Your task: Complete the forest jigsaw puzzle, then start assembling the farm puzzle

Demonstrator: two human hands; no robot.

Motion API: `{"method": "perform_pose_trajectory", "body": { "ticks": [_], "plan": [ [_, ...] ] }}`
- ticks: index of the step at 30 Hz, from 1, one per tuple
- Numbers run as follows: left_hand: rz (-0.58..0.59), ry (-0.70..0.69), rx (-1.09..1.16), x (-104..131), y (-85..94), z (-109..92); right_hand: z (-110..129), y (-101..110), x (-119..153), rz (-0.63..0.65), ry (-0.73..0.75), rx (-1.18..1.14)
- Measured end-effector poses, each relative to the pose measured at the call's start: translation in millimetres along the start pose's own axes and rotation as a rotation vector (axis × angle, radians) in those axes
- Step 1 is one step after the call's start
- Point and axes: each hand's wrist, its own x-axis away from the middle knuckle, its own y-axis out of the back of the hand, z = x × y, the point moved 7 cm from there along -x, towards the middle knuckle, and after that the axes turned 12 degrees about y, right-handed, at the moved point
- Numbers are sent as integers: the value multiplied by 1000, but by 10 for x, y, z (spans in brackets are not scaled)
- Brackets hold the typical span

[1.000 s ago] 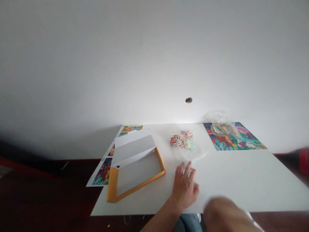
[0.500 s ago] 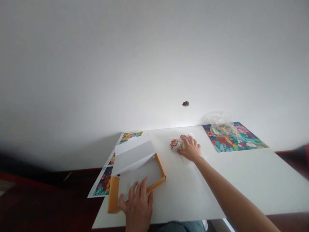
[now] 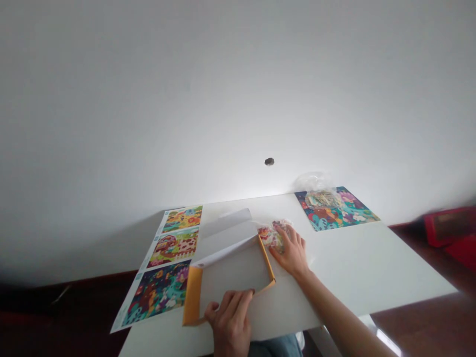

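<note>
Item 1: cardboard box (image 3: 192,295), orange walls, pale interior, lid (image 3: 226,235) laid back on the far side. Shifted rightward on the table (image 3: 349,267) within the last half second; it now stands just beside the picture sheet (image 3: 171,248), which it covered in part.

Item 2: picture sheet, 3 printed scenes now in view, left edge reaching past the table's side.

Item 3: clear bag of pieces (image 3: 266,233), drawn nearer and now at the box's far right corner; whether the 2 touch cannot be told.

Item 4: left hand (image 3: 232,317), earlier spread over the box, now with fingers bent over its near wall, holding it there; thumb not visible.

Item 5: right hand (image 3: 292,248), half curled over the bag, thumb on the near side and fingers on the far side, keeping hold of it.

Item 6: picture card (image 3: 330,218) at the far right, with a second bag (image 3: 323,199) on it; both unmoved.

Bearing on the work, as judged: box and bag, 1 to each hand, now sit side by side.
</note>
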Motion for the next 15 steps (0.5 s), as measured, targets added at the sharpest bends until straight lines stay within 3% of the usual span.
{"method": "perform_pose_trajectory", "body": {
  "ticks": [4,7,9,12,15],
  "plan": [
    [-55,-52,43,-25,58,-122,147,385,113,-139,-45,-379],
    [-88,-159,104,-25,76,-305,388,607,204,-53,-144,-1018],
    [-91,-276,162,-11,67,-504,486,763,293,1,-229,-1213],
    [-16,-430,215,-12,15,-811,283,957,506,-88,-372,-1252],
    [17,-416,162,-118,12,-862,-309,1015,897,-266,-648,-1217]
  ]
}}
